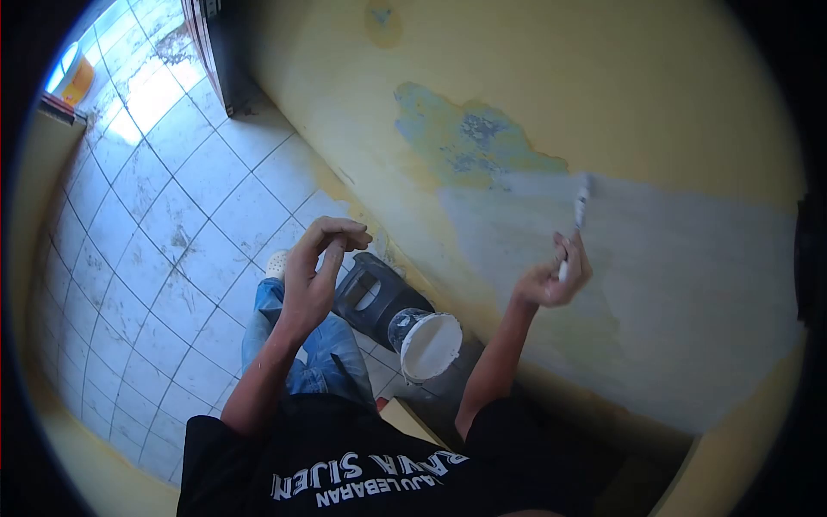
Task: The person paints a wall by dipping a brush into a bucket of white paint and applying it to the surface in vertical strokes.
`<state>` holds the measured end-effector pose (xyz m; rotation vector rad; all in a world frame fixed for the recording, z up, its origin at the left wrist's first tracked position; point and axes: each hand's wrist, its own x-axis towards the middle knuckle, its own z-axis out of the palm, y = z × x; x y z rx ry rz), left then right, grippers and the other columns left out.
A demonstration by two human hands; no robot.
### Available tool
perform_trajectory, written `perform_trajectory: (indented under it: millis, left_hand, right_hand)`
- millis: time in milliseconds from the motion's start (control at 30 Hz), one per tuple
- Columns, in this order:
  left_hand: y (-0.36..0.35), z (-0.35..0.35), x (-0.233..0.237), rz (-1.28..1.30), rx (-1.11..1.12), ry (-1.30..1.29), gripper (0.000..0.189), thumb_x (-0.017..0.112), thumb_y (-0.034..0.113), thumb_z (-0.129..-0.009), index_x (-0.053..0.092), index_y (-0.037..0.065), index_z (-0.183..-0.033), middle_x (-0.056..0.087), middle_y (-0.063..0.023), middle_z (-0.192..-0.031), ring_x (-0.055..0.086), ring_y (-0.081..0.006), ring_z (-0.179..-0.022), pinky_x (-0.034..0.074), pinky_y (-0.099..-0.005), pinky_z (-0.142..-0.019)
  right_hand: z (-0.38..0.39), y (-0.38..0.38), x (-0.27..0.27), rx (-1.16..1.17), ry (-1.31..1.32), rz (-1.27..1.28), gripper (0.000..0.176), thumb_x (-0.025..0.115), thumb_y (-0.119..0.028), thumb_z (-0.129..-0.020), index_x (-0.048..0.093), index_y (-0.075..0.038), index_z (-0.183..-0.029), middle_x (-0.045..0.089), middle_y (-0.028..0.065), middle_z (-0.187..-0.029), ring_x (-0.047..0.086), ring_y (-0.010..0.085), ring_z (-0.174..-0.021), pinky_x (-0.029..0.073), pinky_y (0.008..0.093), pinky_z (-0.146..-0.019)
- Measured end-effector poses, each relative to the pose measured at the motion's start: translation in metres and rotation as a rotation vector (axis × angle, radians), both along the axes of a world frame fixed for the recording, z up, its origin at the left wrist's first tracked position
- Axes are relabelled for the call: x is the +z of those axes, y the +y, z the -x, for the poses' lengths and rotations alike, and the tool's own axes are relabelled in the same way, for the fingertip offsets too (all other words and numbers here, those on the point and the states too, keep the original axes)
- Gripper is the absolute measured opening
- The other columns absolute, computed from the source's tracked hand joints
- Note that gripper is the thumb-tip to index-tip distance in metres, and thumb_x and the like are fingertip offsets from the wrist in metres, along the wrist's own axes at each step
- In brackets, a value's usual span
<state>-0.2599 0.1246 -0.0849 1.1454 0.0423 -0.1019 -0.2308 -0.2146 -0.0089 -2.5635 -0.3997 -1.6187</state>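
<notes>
My right hand (556,274) is closed around a paintbrush (581,205) with a white handle. Its whitish head is at the wall, by the upper edge of a pale white painted area (672,284). My left hand (320,263) is raised in front of my legs, fingers loosely bent and apart, with nothing in it. Below and between my hands, a bucket (413,326) with white paint (432,347) inside stands by a dark grey plastic stool or box (370,297). How the bucket is supported is hidden.
The yellow wall (603,77) has a peeled green-blue patch (482,129) above the white area. Dirty white floor tiles (189,233) spread to the left. A dark door frame (209,56) and an orange-and-white bucket (73,76) are at the far upper left.
</notes>
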Motion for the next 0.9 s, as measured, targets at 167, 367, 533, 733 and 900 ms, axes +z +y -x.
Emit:
perform_trajectory:
  millis: [167, 367, 533, 733, 900]
  left_hand:
    - [-0.008, -0.006, -0.025, -0.027, -0.018, 0.024, 0.024, 0.045, -0.002, -0.106, 0.065, -0.003, -0.118, 0.07, -0.0126, -0.107, 0.068, -0.0199, -0.103, 0.052, -0.0347, -0.094]
    - [-0.008, -0.006, -0.062, -0.078, -0.006, 0.085, 0.026, 0.043, -0.004, -0.104, 0.065, -0.005, -0.119, 0.068, -0.0126, -0.108, 0.066, -0.0193, -0.104, 0.052, -0.0337, -0.096]
    - [-0.013, -0.004, -0.063, -0.031, 0.002, 0.026, 0.028, 0.042, -0.005, -0.105, 0.065, -0.005, -0.121, 0.069, -0.0124, -0.109, 0.067, -0.0191, -0.105, 0.052, -0.0337, -0.096]
    - [-0.031, 0.001, -0.065, 0.02, -0.023, 0.047, 0.027, 0.044, -0.004, -0.106, 0.067, -0.004, -0.12, 0.07, -0.0118, -0.108, 0.07, -0.0187, -0.103, 0.054, -0.0323, -0.096]
    - [-0.032, 0.006, -0.091, -0.002, -0.033, 0.061, 0.027, 0.044, -0.004, -0.106, 0.067, -0.005, -0.12, 0.069, -0.0129, -0.107, 0.069, -0.0191, -0.103, 0.054, -0.0325, -0.095]
  right_hand:
    - [0.0, 0.002, -0.079, -0.111, 0.095, 0.082, 0.01, 0.068, -0.003, -0.1, 0.073, 0.0, -0.109, 0.076, 0.0177, -0.111, 0.072, 0.0343, -0.096, 0.058, 0.044, -0.08]
    - [-0.009, 0.01, -0.213, -0.001, 0.346, -0.092, 0.012, 0.067, 0.002, -0.098, 0.072, 0.001, -0.109, 0.074, 0.0172, -0.111, 0.07, 0.0309, -0.09, 0.059, 0.0422, -0.075]
    - [-0.001, 0.008, -0.162, 0.035, 0.433, -0.289, 0.012, 0.067, -0.003, -0.098, 0.073, 0.001, -0.108, 0.076, 0.0166, -0.105, 0.071, 0.0289, -0.093, 0.059, 0.0379, -0.077]
    - [-0.001, -0.011, -0.091, 0.004, 0.097, 0.04, 0.025, 0.058, -0.019, -0.11, 0.064, 0.006, -0.108, 0.068, 0.0187, -0.096, 0.071, 0.0297, -0.083, 0.061, 0.0405, -0.074]
    - [-0.006, -0.003, -0.178, -0.04, 0.181, 0.108, 0.029, 0.057, -0.022, -0.111, 0.068, 0.004, -0.102, 0.072, 0.0178, -0.099, 0.07, 0.0319, -0.091, 0.06, 0.041, -0.076]
